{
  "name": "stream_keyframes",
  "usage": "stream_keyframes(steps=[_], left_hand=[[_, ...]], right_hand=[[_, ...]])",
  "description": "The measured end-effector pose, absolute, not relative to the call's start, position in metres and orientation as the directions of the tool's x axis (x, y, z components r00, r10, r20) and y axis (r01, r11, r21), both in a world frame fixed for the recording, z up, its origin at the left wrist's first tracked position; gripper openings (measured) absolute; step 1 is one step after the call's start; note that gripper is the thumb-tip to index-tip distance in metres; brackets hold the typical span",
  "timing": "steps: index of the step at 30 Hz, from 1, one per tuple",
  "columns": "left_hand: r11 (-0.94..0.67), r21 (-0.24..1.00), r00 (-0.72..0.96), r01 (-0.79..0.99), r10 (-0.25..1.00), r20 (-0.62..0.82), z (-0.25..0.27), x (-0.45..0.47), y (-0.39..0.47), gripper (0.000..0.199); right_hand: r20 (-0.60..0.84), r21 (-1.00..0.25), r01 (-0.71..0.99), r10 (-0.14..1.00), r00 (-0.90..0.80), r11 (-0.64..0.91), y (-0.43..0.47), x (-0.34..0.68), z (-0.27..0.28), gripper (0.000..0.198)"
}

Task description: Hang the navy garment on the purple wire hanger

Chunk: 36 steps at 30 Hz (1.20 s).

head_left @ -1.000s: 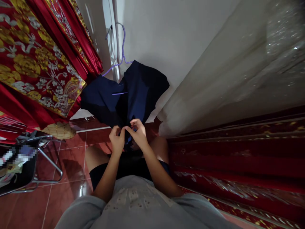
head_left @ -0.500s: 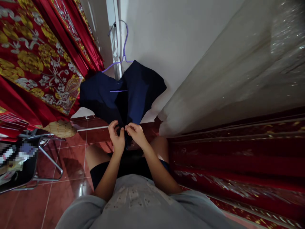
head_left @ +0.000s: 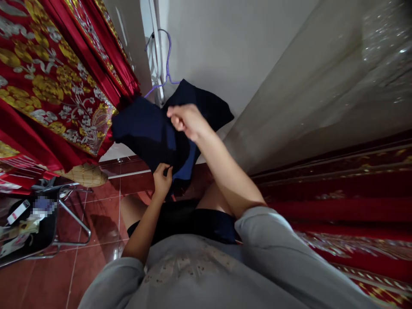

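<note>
Glossy red floor tiles (head_left: 96,240) met a white wall (head_left: 231,47). A dark navy garment (head_left: 144,131) hung from a purple wire hanger (head_left: 167,64). The left hand (head_left: 162,180), at 6 o'clock, pinched its hem. The right hand (head_left: 185,120), fisted, gripped soft cloth near the collar.

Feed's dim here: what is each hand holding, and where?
Left hand pinches the navy garment at its lower edge; right hand grips it near the hanger.
</note>
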State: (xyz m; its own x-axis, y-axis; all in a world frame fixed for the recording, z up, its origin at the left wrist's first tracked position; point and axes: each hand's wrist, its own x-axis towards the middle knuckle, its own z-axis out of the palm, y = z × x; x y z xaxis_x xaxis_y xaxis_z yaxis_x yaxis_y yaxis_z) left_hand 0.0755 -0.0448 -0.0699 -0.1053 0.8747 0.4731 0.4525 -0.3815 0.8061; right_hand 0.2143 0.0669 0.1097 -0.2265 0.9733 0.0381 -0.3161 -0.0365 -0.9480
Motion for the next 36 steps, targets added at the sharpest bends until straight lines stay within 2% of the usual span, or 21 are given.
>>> stream_keyframes(steps=[3,7,10,12,17,21,24,28,31,33,36], left_hand=[[-0.417,0.745,-0.003,0.521,0.872,0.49,-0.062,0.077,-0.038,0.012],[-0.485,0.669,0.173,0.563,0.861,0.479,-0.027,0.073,-0.027,0.008],[-0.588,0.636,0.122,0.5,0.775,0.62,0.024,0.066,-0.005,0.03],[-0.641,0.617,0.082,0.456,0.721,0.688,0.063,0.062,0.017,0.037],[-0.726,0.511,0.231,0.46,0.653,0.721,0.131,0.06,0.054,0.022],[-0.735,0.455,0.266,0.503,0.632,0.728,0.138,0.057,0.05,0.029],[-0.721,0.458,0.222,0.519,0.632,0.743,0.132,0.053,0.042,0.029],[-0.707,0.508,0.147,0.492,0.643,0.751,0.126,0.052,0.041,0.026],[-0.72,0.522,0.204,0.458,0.656,0.727,0.126,0.06,0.042,0.024],[-0.733,0.512,0.226,0.448,0.647,0.728,0.129,0.068,0.041,0.024],[-0.735,0.517,0.115,0.439,0.616,0.779,0.136,0.067,0.043,0.025]], right_hand=[[0.144,-0.931,-0.355,0.977,-0.159,0.08,0.087,0.217,0.159,0.03],[0.224,-0.931,-0.32,0.967,-0.125,0.174,0.075,0.217,0.16,0.042],[0.213,-0.952,-0.246,0.971,-0.109,0.181,0.06,0.218,0.143,0.045],[0.228,-0.96,-0.197,0.966,-0.123,0.201,0.053,0.219,0.14,0.044],[0.339,-0.939,-0.118,0.93,-0.142,0.324,0.048,0.225,0.146,0.037],[0.399,-0.916,0.002,0.912,-0.09,0.401,0.048,0.219,0.125,0.036],[0.428,-0.899,0.069,0.902,-0.062,0.432,0.047,0.208,0.105,0.037],[0.389,-0.921,-0.036,0.917,-0.091,0.387,0.044,0.203,0.104,0.039],[0.379,-0.923,-0.095,0.924,-0.048,0.374,0.043,0.207,0.106,0.039],[0.382,-0.923,-0.058,0.924,-0.011,0.381,0.045,0.208,0.095,0.037],[0.314,-0.946,0.079,0.949,-0.035,0.315,0.047,0.205,0.061,0.033]])
